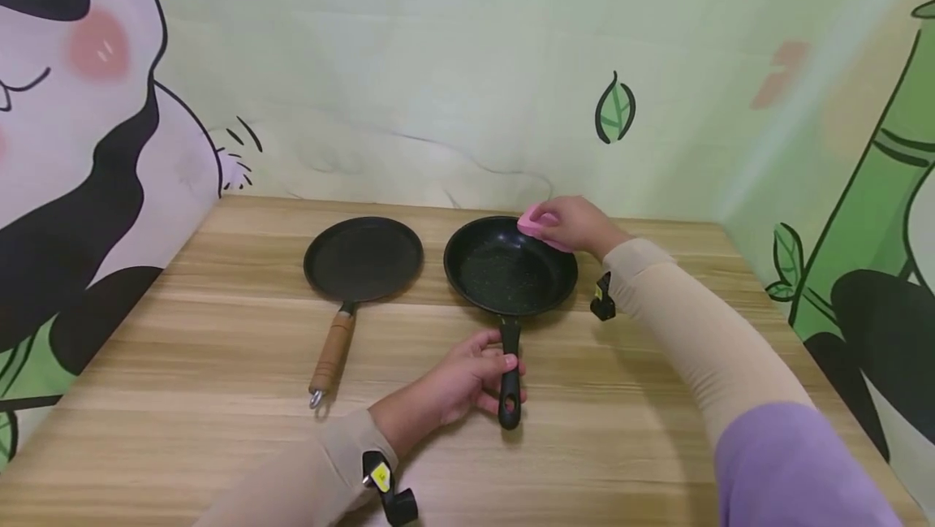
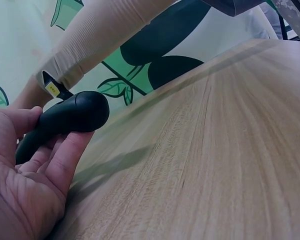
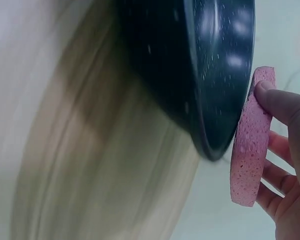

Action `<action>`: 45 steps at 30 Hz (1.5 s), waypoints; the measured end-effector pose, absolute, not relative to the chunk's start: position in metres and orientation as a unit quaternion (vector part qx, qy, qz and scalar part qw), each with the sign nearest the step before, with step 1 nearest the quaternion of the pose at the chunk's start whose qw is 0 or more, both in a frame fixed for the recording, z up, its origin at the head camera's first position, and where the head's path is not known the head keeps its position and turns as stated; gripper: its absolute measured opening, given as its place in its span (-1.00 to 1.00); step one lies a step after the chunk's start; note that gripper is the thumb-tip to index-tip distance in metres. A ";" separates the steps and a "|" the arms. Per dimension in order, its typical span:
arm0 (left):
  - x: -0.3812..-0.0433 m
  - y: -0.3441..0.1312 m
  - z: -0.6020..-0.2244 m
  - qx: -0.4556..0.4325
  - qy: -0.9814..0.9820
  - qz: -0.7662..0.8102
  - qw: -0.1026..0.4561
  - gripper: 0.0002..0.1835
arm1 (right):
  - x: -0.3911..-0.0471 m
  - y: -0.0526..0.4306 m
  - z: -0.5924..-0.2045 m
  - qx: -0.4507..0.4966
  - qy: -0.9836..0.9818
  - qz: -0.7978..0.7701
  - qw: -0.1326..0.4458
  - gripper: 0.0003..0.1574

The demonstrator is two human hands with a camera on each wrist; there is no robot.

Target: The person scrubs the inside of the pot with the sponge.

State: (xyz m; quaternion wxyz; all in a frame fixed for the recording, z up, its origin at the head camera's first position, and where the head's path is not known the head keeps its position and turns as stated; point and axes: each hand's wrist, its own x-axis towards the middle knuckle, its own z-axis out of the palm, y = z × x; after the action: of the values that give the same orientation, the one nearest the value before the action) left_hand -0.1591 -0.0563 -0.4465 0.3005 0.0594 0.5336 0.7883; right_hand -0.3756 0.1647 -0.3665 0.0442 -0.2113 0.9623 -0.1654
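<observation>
A black frying pan (image 1: 504, 271) with pale speckles inside is at the middle of the table, its handle pointing toward me. My left hand (image 1: 475, 377) grips the black handle (image 1: 510, 381), thumb on top and fingers beneath; the left wrist view shows the handle's rounded end (image 2: 92, 111) beyond the fingers. At the pan's far right rim, my right hand (image 1: 580, 222) pinches a pink sponge (image 1: 540, 226). From the right wrist, the porous sponge (image 3: 251, 145) stands edge-on against the pan's rim (image 3: 210, 150), thumb on one side and fingers on the other.
Left of the frying pan lies a flat black griddle pan (image 1: 364, 259) with a wooden handle (image 1: 332, 352) ending in a metal loop. The wood-grain table (image 1: 241, 332) meets a wall covering (image 1: 329, 105) printed with pandas and bamboo along its back edge.
</observation>
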 end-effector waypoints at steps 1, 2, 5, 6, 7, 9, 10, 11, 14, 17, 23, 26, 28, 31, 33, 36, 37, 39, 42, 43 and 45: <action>-0.159 -0.057 -0.447 0.058 0.533 0.789 0.301 -0.47 | -0.374 0.160 -0.367 -0.212 0.962 -0.167 0.047 -0.56; -0.160 -0.058 -0.447 0.056 0.532 0.789 0.302 -0.46 | -0.373 0.155 -0.368 -0.216 0.961 -0.166 0.049 -0.55; -0.160 -0.059 -0.448 0.052 0.531 0.789 0.305 -0.45 | -0.370 0.140 -0.372 -0.243 0.955 -0.159 0.054 -0.55; -0.160 -0.059 -0.449 0.051 0.531 0.789 0.305 -0.45 | -0.370 0.136 -0.373 -0.252 0.954 -0.153 0.056 -0.56; -0.160 -0.059 -0.449 0.051 0.531 0.789 0.305 -0.46 | -0.369 0.132 -0.375 -0.259 0.953 -0.149 0.059 -0.56; -0.160 -0.059 -0.449 0.051 0.531 0.789 0.305 -0.46 | -0.369 0.125 -0.380 -0.271 0.950 -0.140 0.062 -0.57; -0.160 -0.059 -0.449 0.052 0.532 0.788 0.305 -0.46 | -0.369 0.121 -0.382 -0.276 0.950 -0.135 0.062 -0.58; -0.159 -0.059 -0.449 0.053 0.532 0.788 0.305 -0.46 | -0.369 0.118 -0.383 -0.277 0.950 -0.133 0.062 -0.58; -0.158 -0.059 -0.448 0.056 0.533 0.787 0.306 -0.46 | -0.368 0.110 -0.386 -0.276 0.950 -0.134 0.061 -0.57; -0.158 -0.058 -0.448 0.062 0.531 0.786 0.311 -0.47 | -0.367 0.105 -0.388 -0.270 0.952 -0.134 0.059 -0.55; -0.159 -0.057 -0.446 0.058 0.522 0.785 0.328 -0.53 | -0.366 0.098 -0.390 -0.268 0.954 -0.131 0.042 -0.55; -0.161 -0.058 -0.444 0.052 0.517 0.785 0.338 -0.55 | -0.363 0.094 -0.389 -0.267 0.953 -0.136 0.036 -0.55; -0.162 -0.059 -0.444 0.047 0.514 0.784 0.345 -0.57 | -0.361 0.090 -0.387 -0.268 0.952 -0.142 0.036 -0.53; -0.163 -0.061 -0.443 0.040 0.509 0.783 0.355 -0.59 | -0.356 0.083 -0.384 -0.266 0.951 -0.152 0.041 -0.52; -0.163 -0.062 -0.442 0.038 0.506 0.783 0.361 -0.59 | -0.354 0.079 -0.384 -0.265 0.951 -0.154 0.042 -0.51; -0.164 -0.063 -0.442 0.035 0.501 0.783 0.367 -0.59 | -0.352 0.072 -0.385 -0.269 0.949 -0.157 0.045 -0.51; -0.165 -0.063 -0.442 0.036 0.500 0.783 0.368 -0.59 | -0.351 0.070 -0.386 -0.272 0.948 -0.157 0.045 -0.51; -0.165 -0.064 -0.442 0.034 0.498 0.783 0.372 -0.60 | -0.349 0.066 -0.386 -0.278 0.946 -0.158 0.050 -0.53; -0.166 -0.065 -0.442 0.035 0.496 0.781 0.378 -0.61 | -0.347 0.060 -0.387 -0.289 0.943 -0.153 0.055 -0.55; -0.166 -0.066 -0.442 0.035 0.496 0.781 0.379 -0.61 | -0.346 0.059 -0.388 -0.293 0.943 -0.149 0.054 -0.56; -0.167 -0.067 -0.442 0.032 0.496 0.779 0.383 -0.61 | -0.344 0.058 -0.388 -0.303 0.941 -0.139 0.051 -0.57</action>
State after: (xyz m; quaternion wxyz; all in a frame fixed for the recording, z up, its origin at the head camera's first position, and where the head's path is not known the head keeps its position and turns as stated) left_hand -0.1674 -0.0671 -0.4417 0.3826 0.0323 0.4957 0.7790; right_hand -0.3444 0.0583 -0.3883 0.0507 -0.3030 0.9414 -0.1390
